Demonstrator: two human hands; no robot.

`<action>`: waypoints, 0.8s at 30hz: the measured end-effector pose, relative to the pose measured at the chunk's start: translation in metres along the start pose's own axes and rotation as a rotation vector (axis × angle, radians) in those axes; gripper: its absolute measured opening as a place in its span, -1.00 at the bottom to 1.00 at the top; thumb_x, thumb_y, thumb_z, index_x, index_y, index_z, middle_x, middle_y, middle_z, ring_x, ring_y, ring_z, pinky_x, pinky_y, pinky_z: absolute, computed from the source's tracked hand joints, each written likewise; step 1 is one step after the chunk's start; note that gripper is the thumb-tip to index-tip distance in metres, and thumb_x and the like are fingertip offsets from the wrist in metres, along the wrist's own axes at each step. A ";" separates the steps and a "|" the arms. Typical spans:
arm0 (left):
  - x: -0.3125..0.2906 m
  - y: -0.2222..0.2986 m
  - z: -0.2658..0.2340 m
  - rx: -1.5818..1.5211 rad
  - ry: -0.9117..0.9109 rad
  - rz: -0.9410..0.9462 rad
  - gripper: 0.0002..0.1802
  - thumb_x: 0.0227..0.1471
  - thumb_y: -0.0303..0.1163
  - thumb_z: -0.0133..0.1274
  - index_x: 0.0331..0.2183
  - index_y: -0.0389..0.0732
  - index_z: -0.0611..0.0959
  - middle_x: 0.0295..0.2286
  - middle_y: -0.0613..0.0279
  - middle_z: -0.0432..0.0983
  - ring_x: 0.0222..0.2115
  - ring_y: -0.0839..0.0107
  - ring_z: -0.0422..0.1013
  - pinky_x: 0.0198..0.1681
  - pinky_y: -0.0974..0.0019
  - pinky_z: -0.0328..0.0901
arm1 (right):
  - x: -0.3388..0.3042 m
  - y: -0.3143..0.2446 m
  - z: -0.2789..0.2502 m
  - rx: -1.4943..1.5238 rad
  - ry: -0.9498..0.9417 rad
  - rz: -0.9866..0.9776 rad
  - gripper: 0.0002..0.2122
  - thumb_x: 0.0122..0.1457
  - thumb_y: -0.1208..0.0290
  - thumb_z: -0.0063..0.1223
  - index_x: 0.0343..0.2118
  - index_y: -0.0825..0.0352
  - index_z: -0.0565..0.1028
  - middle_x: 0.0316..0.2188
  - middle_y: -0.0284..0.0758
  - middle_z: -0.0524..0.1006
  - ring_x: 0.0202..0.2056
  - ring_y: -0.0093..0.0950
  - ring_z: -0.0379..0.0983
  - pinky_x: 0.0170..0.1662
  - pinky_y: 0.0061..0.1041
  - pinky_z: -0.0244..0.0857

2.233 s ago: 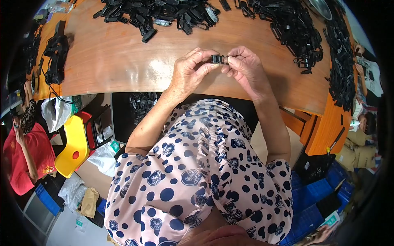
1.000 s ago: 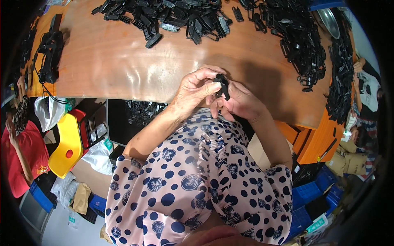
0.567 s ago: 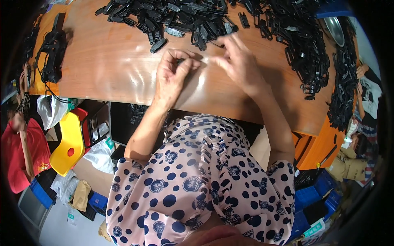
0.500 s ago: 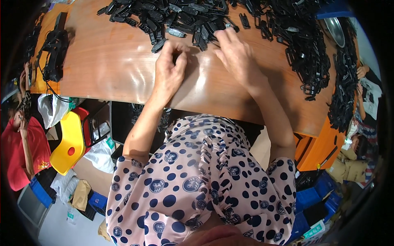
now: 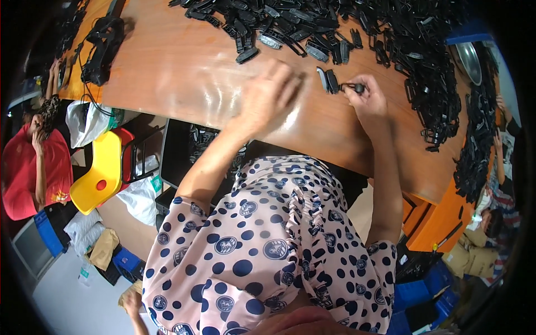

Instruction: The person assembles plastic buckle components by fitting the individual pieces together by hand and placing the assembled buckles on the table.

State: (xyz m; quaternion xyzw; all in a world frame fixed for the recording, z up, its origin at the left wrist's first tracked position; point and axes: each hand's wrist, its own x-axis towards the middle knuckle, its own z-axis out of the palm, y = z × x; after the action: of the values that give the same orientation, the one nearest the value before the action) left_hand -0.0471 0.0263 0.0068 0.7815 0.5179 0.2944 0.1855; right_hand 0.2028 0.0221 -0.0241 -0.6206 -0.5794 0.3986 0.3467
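Observation:
My right hand [image 5: 367, 100] is closed in a pinch on a small black plastic piece with a rounded knob [image 5: 358, 87], low over the wooden table [image 5: 184, 84]. Just left of its fingertips lie a black clip-like part [image 5: 332, 81] and a narrow part with a grey shiny face [image 5: 322, 79]. My left hand [image 5: 269, 96] hovers above the tabletop to the left, its fingers smeared by motion, so whether it holds anything is not visible. Beyond both hands spreads a large heap of black plastic clip-like parts [image 5: 290, 22], some with grey faces.
Black parts run down the table's right side, near a metal bowl [image 5: 468, 62]. A black strapped device with a cable [image 5: 103, 50] lies at the left. A yellow chair [image 5: 100, 173] stands below the table edge. Other people are at both sides; another hand [image 5: 132, 301] shows lower left.
My right hand has drawn back from the heap, now pinching a knobbed black piece. Two parts lie apart in front of it. My left hand has shifted right relative to the table; the view has turned.

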 end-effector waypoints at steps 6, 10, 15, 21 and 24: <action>0.012 -0.058 -0.038 0.227 0.154 -0.172 -0.75 -0.01 -0.29 0.07 -0.27 -0.18 0.51 -0.34 0.08 0.41 -0.40 0.07 0.43 -0.37 0.11 0.35 | -0.013 -0.012 -0.009 -0.100 -0.021 -0.197 -0.85 0.00 0.54 0.09 -0.35 0.37 0.38 -0.46 -0.21 0.42 -0.44 -0.37 0.40 -0.37 -0.49 0.29; 0.023 -0.055 -0.030 0.392 0.009 -0.070 -0.76 -0.04 -0.27 0.08 -0.27 -0.12 0.55 -0.32 0.18 0.47 -0.38 0.08 0.45 -0.37 0.13 0.34 | -0.018 -0.023 -0.007 -0.239 -0.021 -0.282 -0.88 0.03 0.55 0.05 -0.37 0.39 0.38 -0.41 -0.14 0.44 -0.36 -0.18 0.40 -0.29 -0.42 0.29; 0.031 -0.059 -0.021 0.301 0.025 -0.008 -0.79 -0.06 -0.32 0.09 -0.30 -0.11 0.52 -0.41 0.13 0.49 -0.44 -0.03 0.43 -0.40 0.06 0.34 | -0.032 -0.014 -0.014 -0.411 -0.010 -0.344 -0.85 0.09 0.51 0.01 -0.28 0.40 0.40 -0.41 -0.22 0.46 -0.37 -0.29 0.43 -0.33 -0.46 0.28; 0.012 -0.009 0.002 -1.518 -0.257 -0.651 -0.84 0.04 -0.44 0.06 -0.26 -0.19 0.52 -0.42 0.12 0.57 -0.66 0.56 0.40 -0.69 0.62 0.25 | -0.050 -0.035 -0.011 0.699 -0.191 0.232 -0.84 0.17 0.53 -0.03 -0.18 0.33 0.39 -0.39 -0.39 0.43 -0.42 -0.64 0.35 -0.40 -0.68 0.21; 0.004 0.027 0.017 -1.663 -0.405 -0.610 -0.75 0.09 -0.33 0.02 -0.20 -0.25 0.51 -0.37 0.09 0.56 -0.57 0.55 0.44 -0.65 0.63 0.26 | -0.055 -0.038 -0.005 0.976 -0.149 0.127 -0.81 0.14 0.56 -0.02 -0.16 0.34 0.38 -0.39 -0.38 0.42 -0.41 -0.60 0.36 -0.39 -0.68 0.23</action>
State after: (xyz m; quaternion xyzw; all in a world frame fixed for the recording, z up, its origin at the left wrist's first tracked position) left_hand -0.0163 0.0195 0.0113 0.2612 0.2801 0.3682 0.8472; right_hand 0.1903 -0.0289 0.0169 -0.3899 -0.3095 0.6868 0.5296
